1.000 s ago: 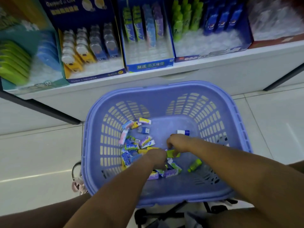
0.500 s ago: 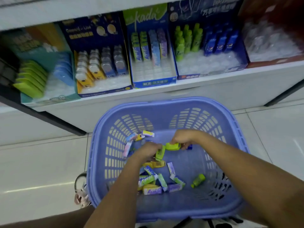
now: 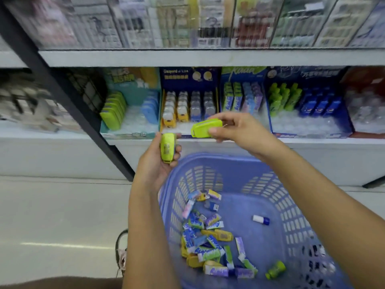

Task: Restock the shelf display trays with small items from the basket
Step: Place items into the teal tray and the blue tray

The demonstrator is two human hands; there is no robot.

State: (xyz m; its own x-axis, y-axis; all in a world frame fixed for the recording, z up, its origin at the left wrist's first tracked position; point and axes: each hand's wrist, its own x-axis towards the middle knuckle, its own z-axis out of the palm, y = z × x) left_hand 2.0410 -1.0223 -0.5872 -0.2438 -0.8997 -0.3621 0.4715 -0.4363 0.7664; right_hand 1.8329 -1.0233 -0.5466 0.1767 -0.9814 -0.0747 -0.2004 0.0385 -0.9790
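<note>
Where held clear above the basket, two glossy lime-green plastic cases, rounded at the corners. Gripped upright in the left hand [image 3: 158,165]: the upright case [image 3: 167,150], a small grey printed label facing the camera, too fine to read; thumb on one side, fingers curled round the other. Pinched between thumb and fingers of the right hand [image 3: 239,130]: the level case [image 3: 206,128], lying sideways, near the first but apart from it.

Below the hands, the basket [image 3: 291,205]: lilac-blue moulded plastic, slotted walls, smooth rolled rim. Heaped at its bottom, small wrapped packs [image 3: 208,243] in blue, green, purple and yellow, script lettering blurred. Apart from the heap, a white tube with blue cap [image 3: 261,219] and a stubby green bottle [image 3: 275,269].

Behind the hands, on a white shelf [image 3: 323,159], cardboard display trays side by side:
- a teal tray [image 3: 125,79] with matching lime-green and blue cases on a clear moulded liner
- a dark blue tray [image 3: 188,77] reading "Gaspard et Lisa"
- a blue tray [image 3: 241,73] headed in green script, seemingly "Kada"
- further right, a bottle tray [image 3: 312,134] of green and blue bottles

Upper shelf stock blurred beyond reading.
</note>
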